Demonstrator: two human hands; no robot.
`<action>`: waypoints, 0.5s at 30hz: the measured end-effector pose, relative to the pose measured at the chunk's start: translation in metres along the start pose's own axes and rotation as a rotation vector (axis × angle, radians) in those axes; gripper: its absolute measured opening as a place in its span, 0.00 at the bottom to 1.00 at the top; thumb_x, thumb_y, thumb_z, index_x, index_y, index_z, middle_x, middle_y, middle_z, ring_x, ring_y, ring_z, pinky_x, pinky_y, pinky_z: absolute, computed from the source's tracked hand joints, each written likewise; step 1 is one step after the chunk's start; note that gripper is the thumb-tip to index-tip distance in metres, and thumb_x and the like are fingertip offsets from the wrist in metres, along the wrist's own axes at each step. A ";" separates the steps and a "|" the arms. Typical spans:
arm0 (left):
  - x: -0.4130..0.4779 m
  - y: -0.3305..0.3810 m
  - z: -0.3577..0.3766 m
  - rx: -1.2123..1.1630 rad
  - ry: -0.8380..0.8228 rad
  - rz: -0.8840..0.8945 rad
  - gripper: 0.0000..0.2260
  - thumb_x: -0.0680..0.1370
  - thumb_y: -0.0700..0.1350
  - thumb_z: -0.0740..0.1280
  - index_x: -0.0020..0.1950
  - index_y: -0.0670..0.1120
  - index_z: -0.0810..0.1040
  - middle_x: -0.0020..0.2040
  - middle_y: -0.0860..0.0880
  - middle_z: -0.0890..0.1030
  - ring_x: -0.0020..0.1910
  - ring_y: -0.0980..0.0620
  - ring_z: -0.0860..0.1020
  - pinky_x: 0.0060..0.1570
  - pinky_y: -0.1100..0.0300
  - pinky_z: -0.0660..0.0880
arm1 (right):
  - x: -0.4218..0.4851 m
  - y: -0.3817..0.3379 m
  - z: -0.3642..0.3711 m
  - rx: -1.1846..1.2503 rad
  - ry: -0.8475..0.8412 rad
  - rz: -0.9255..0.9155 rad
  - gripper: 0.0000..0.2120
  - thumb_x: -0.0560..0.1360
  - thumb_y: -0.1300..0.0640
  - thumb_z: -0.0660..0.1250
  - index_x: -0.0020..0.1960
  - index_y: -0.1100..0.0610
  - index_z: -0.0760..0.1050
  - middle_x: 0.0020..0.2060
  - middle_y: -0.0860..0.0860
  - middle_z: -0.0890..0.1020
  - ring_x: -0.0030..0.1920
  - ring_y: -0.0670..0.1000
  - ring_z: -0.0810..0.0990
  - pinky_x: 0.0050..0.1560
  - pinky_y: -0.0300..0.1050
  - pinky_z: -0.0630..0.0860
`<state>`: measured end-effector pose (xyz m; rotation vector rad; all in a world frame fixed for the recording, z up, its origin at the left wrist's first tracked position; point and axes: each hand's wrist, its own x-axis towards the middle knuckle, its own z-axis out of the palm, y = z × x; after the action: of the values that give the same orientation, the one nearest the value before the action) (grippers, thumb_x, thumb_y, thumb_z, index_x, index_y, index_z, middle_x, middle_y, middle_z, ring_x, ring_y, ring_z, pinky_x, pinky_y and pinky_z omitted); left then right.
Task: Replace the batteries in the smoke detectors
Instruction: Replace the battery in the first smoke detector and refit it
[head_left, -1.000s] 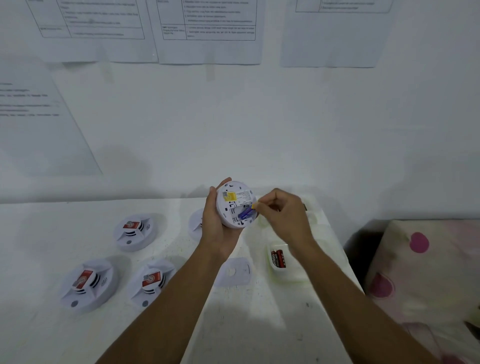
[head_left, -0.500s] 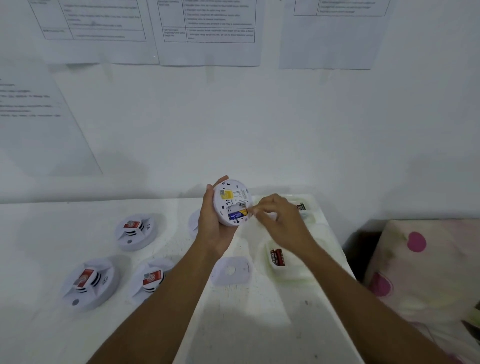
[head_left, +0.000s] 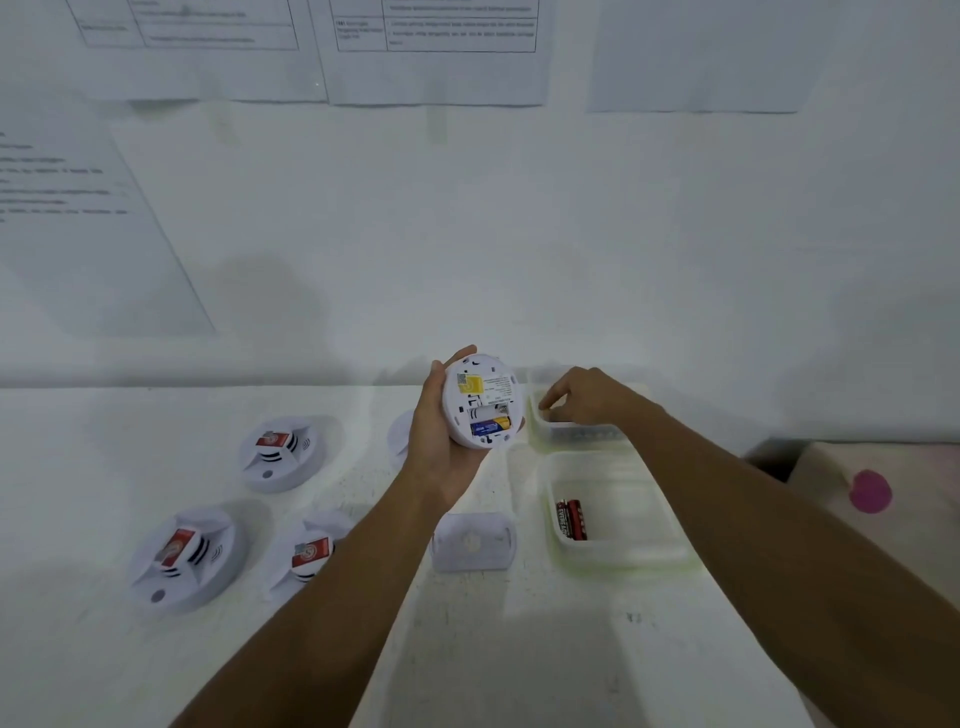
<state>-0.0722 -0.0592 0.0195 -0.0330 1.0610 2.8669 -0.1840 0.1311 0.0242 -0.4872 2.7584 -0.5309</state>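
Note:
My left hand (head_left: 436, 447) holds a round white smoke detector (head_left: 480, 400) upright above the table, its back facing me. One blue-and-yellow battery (head_left: 491, 426) lies in the open compartment; the slot above it is bare. My right hand (head_left: 582, 397) reaches into the far clear tray (head_left: 582, 434), fingers pinched together; whether they hold anything is hidden. The near clear tray (head_left: 613, 551) contains two red batteries (head_left: 571, 519). A loose white battery cover (head_left: 474, 541) lies on the table below the detector.
Three more white smoke detectors (head_left: 283, 452) (head_left: 182, 558) (head_left: 309, 553) lie at the left on the white table (head_left: 519, 649). Another white disc (head_left: 400, 439) sits behind my left hand. A spotted cushion (head_left: 883, 499) is at the right. Paper sheets hang on the wall.
My right hand left the detector after pressing a blue battery into the compartment and moved right into the far tray. The left hand kept the detector nearly still.

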 end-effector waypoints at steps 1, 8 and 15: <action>0.000 0.000 0.000 -0.001 0.001 -0.003 0.24 0.74 0.58 0.61 0.68 0.49 0.73 0.69 0.43 0.75 0.71 0.39 0.69 0.70 0.34 0.61 | 0.002 0.000 0.001 0.005 -0.003 -0.003 0.08 0.73 0.52 0.73 0.51 0.51 0.84 0.47 0.45 0.80 0.45 0.45 0.77 0.50 0.37 0.70; -0.001 0.001 -0.003 -0.055 0.038 -0.023 0.20 0.81 0.58 0.56 0.67 0.50 0.72 0.68 0.43 0.75 0.70 0.39 0.70 0.67 0.36 0.66 | -0.010 0.000 -0.008 0.197 0.126 0.051 0.05 0.70 0.61 0.76 0.45 0.57 0.83 0.39 0.49 0.83 0.40 0.47 0.81 0.34 0.31 0.70; -0.009 0.001 0.004 -0.062 0.072 -0.023 0.21 0.82 0.58 0.54 0.70 0.49 0.71 0.69 0.43 0.74 0.68 0.39 0.72 0.65 0.37 0.69 | -0.080 -0.032 -0.030 0.702 0.408 -0.037 0.03 0.73 0.63 0.73 0.47 0.59 0.83 0.37 0.56 0.86 0.35 0.53 0.85 0.36 0.40 0.80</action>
<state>-0.0634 -0.0579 0.0241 -0.1529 0.9761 2.8973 -0.1133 0.1422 0.0809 -0.2724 2.6498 -1.6743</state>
